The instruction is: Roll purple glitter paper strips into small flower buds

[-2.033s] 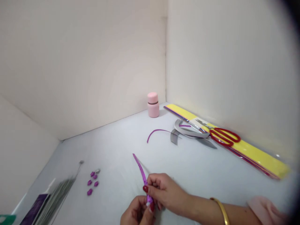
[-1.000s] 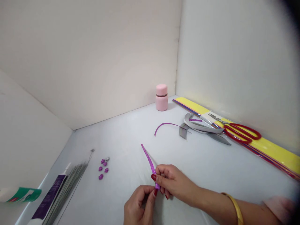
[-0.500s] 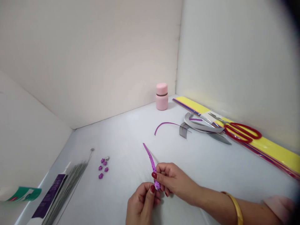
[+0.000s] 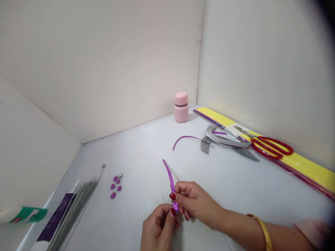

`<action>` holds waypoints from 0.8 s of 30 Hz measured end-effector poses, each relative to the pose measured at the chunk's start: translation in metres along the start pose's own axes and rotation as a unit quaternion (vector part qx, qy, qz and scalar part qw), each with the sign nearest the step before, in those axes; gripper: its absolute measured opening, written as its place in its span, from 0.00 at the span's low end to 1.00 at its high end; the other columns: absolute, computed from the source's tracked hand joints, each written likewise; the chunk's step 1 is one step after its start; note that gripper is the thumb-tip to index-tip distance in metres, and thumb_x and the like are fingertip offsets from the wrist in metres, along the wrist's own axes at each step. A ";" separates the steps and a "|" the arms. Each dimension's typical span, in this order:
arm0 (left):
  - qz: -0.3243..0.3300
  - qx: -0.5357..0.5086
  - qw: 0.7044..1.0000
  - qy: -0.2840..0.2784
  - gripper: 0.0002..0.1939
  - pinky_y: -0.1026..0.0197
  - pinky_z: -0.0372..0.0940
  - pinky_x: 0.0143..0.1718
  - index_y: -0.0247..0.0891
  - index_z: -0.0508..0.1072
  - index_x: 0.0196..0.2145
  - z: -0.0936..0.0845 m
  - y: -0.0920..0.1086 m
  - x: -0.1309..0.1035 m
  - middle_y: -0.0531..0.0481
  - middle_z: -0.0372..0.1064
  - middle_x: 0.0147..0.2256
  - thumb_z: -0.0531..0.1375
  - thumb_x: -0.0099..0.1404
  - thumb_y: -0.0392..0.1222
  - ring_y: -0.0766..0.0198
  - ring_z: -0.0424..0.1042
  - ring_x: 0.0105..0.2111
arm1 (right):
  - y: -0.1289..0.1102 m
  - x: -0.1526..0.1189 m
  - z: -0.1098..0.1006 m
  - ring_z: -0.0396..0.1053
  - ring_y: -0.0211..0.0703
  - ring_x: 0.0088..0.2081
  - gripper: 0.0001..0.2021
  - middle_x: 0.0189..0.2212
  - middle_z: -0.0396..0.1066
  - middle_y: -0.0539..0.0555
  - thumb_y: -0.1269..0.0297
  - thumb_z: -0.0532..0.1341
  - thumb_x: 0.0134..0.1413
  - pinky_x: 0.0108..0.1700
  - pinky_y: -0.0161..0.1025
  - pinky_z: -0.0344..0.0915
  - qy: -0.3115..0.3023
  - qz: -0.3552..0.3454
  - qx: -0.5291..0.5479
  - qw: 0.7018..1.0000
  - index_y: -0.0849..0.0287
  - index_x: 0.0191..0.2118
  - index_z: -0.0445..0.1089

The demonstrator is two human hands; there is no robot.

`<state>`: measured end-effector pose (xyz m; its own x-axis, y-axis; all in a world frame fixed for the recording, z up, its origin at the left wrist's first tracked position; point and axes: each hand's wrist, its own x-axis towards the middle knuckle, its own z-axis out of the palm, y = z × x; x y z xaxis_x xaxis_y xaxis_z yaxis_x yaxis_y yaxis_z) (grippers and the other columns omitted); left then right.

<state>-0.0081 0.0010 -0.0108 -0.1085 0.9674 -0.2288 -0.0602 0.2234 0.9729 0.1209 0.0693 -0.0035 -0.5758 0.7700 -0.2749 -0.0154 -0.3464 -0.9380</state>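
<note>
A purple patterned paper strip is between my hands, its loose end rising away from me and its lower end folded into a small knot. My left hand pinches the folded end from the left with thumb and forefinger. From the right, my right hand is closed on the strip just above the knot, thumb on top. Several small folded purple paper stars lie to the left on the table, beside a little silvery piece.
At left lie a purple-and-white glue tube, a bundle of thin wires and a green-and-white package. A pink jar stands at the back. To the right are grey strips, a curved purple strip and red-handled scissors on yellow paper.
The strip's loose end has shifted slightly to the right, and the left thumb has slid a little at the knot. Both hands keep their hold.
</note>
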 end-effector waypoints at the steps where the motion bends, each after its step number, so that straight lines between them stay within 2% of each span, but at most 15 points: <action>1: -0.003 -0.007 1.000 -0.002 0.18 0.67 0.58 0.24 0.33 0.73 0.24 0.000 0.000 0.000 0.51 0.68 0.20 0.61 0.53 0.54 0.67 0.63 0.21 | 0.000 0.000 0.000 0.55 0.27 0.12 0.16 0.13 0.62 0.44 0.53 0.60 0.49 0.14 0.25 0.50 0.002 -0.004 0.000 1.000 0.60 0.23 0.59; 12: -0.031 0.001 0.999 -0.022 0.21 0.67 0.59 0.24 0.32 0.73 0.26 -0.002 -0.004 0.000 0.50 0.69 0.20 0.60 0.53 0.56 0.67 0.65 0.20 | 0.002 -0.001 -0.001 0.55 0.28 0.15 0.16 0.14 0.60 0.44 0.54 0.59 0.51 0.17 0.26 0.53 0.012 -0.041 -0.002 0.999 0.61 0.23 0.60; 18: -0.017 0.015 0.999 -0.027 0.21 0.67 0.59 0.23 0.33 0.73 0.25 -0.002 -0.002 0.000 0.50 0.68 0.19 0.60 0.53 0.57 0.67 0.64 0.20 | 0.000 0.000 0.001 0.54 0.28 0.15 0.17 0.14 0.58 0.43 0.52 0.60 0.49 0.17 0.26 0.54 0.017 -0.038 0.005 0.999 0.60 0.22 0.59; 21: -0.003 0.036 0.999 -0.008 0.18 0.67 0.58 0.23 0.34 0.72 0.25 -0.003 0.000 -0.001 0.51 0.67 0.20 0.59 0.55 0.55 0.66 0.64 0.21 | -0.003 -0.001 0.001 0.55 0.27 0.15 0.18 0.14 0.60 0.43 0.51 0.59 0.49 0.17 0.26 0.52 0.017 -0.028 -0.005 0.999 0.60 0.23 0.60; 24: 0.046 0.099 0.994 0.028 0.16 0.66 0.58 0.25 0.35 0.72 0.25 -0.004 0.002 -0.003 0.51 0.66 0.20 0.57 0.58 0.51 0.65 0.63 0.22 | -0.005 -0.001 -0.001 0.57 0.28 0.14 0.17 0.15 0.61 0.44 0.50 0.60 0.48 0.16 0.26 0.51 -0.002 0.002 -0.026 1.000 0.60 0.25 0.60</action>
<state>-0.0116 -0.0021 -0.0085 -0.1592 0.9780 -0.1350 0.1481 0.1589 0.9761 0.1222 0.0700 0.0011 -0.5786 0.7666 -0.2787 0.0290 -0.3221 -0.9463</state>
